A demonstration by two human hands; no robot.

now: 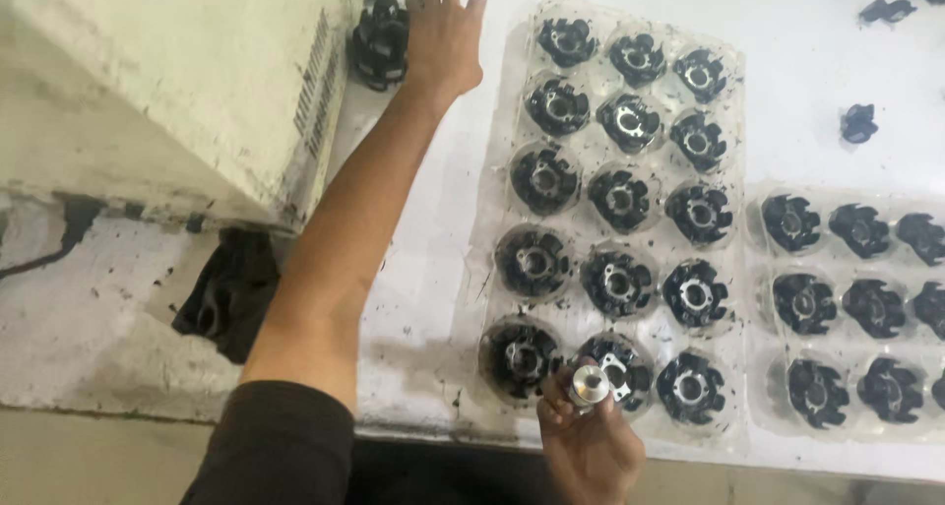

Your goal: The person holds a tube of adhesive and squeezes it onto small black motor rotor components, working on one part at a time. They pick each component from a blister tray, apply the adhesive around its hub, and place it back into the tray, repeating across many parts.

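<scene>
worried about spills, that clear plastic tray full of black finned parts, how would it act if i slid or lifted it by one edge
The clear tray looks thin and glossy, so it would probably flex or sag if lifted by one edge. Each black finned part sits loosely in an open cup, so tilting could likely tip some out. On the smooth white table it should slide fairly easily, though the scattered black grit might drag.

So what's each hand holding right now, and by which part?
The right hand pinches a small silver metal cylinder by its lower sides, its top face exposed. The left hand reaches toward stacked black parts; whether it holds anything cannot be told.
</scene>
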